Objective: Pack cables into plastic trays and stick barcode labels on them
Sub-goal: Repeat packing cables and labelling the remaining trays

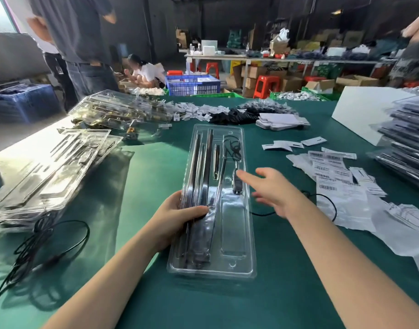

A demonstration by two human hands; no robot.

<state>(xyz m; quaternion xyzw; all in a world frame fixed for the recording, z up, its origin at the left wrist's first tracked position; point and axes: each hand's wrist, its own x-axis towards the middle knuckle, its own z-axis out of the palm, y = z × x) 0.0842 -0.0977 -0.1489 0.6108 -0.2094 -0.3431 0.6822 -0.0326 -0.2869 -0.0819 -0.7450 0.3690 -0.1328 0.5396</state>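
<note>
A long clear plastic tray [234, 233] lies on the green table in front of me, with dark metal strips in its left slots and a thin black cable [232, 148] coiled in its upper right pocket. My left hand [177, 214] grips the tray's left edge, thumb over the strips. My right hand [272, 188] hovers just right of the tray, fingers spread and blurred, holding nothing. Barcode labels [329, 172] lie scattered to the right.
Stacked clear trays [44, 172] and loose black cables [37, 243] sit at the left. Packed trays [408, 148] pile up at the right edge. Black cable bundles [229, 116] and white cards [279, 121] lie further back. Another person [80, 43] stands beyond the table's left corner.
</note>
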